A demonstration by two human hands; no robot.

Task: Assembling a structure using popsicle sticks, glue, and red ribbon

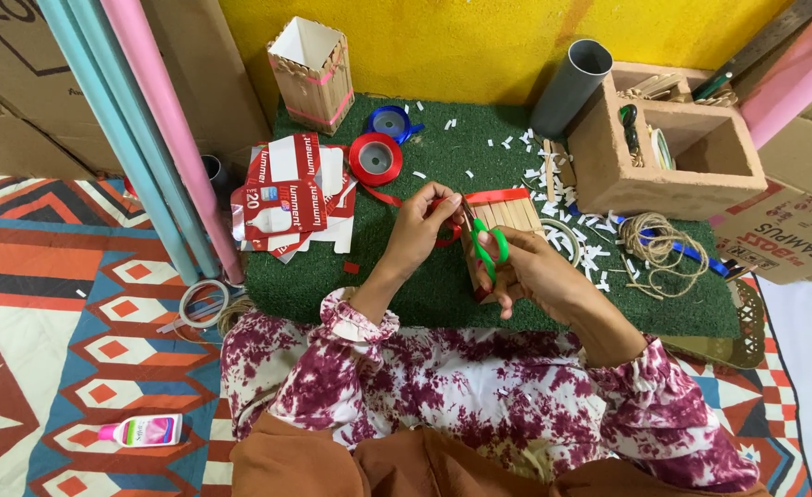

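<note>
The scissors (487, 241) have glossy green plastic handles. The box (503, 230) is of pale matt wooden sticks, edged with shiny red ribbon (496, 195). Under it the green mat (397, 285) looks rough, like turf. The twine (653, 244) is coarse fibre; the sleeves (351, 354) are soft printed cloth.

Both forearms reach forward from patterned, gathered sleeves and converge at the centre, the left hand (422, 224) bent at the wrist with its fingertips pinched together in a tight grip, the right hand (526, 267) just beside it, fingers curled closed with knuckles turned up.
</note>
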